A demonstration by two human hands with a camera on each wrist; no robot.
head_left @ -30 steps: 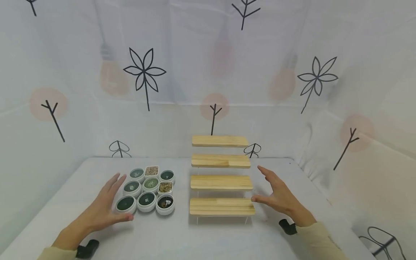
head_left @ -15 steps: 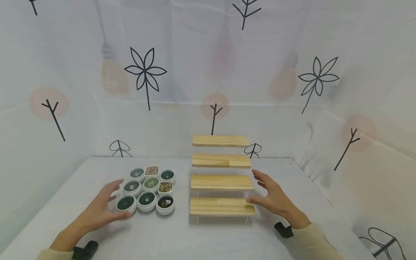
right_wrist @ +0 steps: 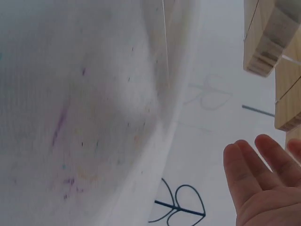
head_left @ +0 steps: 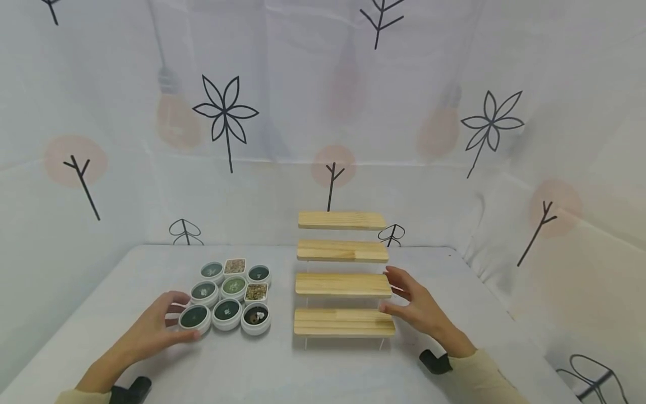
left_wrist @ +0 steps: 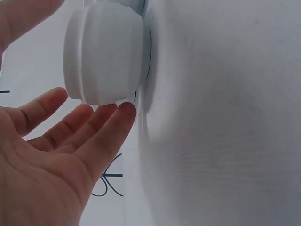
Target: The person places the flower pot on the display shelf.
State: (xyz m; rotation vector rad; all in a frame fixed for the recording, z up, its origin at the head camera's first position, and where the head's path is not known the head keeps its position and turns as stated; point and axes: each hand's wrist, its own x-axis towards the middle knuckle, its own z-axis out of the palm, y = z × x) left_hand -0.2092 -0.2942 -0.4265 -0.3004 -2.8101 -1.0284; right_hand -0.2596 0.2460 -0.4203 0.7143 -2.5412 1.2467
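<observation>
Several small white pots stand in a tight cluster on the table, to the left of a tiered wooden stand. My left hand curves loosely around the front-left round white pot, which has a dark green top. In the left wrist view its fingertips lie against or very near the wall of that pot; firm contact cannot be told. My right hand is beside the stand's right end, thumb near the lowest board, fingers near the one above. Its fingers hold nothing in the right wrist view.
Two square pots with grainy tops, one of them a gravel-topped pot, are among the round ones. The white tabletop extends in front of the pots and stand. A printed curtain hangs behind and at both sides.
My left hand has lowered and its fingers have drawn in around the front-left pot. My right hand has moved leftward to the stand's right end. Pots and stand have not moved.
</observation>
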